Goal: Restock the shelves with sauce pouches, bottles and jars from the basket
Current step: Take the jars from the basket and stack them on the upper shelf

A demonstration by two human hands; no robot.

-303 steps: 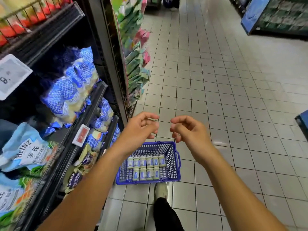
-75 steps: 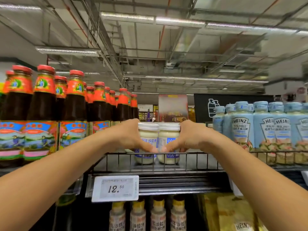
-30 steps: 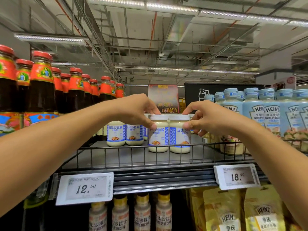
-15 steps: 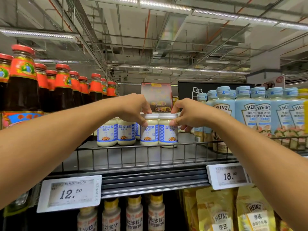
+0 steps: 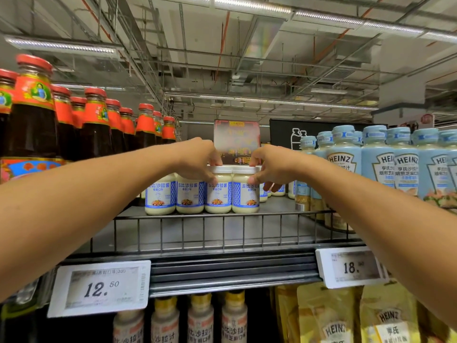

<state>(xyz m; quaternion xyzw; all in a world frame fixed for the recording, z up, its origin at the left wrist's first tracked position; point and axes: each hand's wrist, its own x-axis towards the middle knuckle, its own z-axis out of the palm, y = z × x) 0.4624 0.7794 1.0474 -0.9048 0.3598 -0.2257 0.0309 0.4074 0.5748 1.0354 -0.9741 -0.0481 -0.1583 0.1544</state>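
Left grip [image 5: 197, 157] and right grip [image 5: 274, 167] each pinch the white lid of one of two jars [image 5: 218, 194], fingers curled over the rims, at mid-frame on the shelf [image 5: 197, 233]. Since a second ago the pair has slid back from the rail into line with two matching jars, so this load looks placed and ready to release. Jar labels read 丘比沙拉酱, tags [image 5: 99, 288] show 12.50 and 18., and bottles [image 5: 341, 167] at right say HEINZ.

Bright overhead strip lights [image 5: 252, 6], edges bowed
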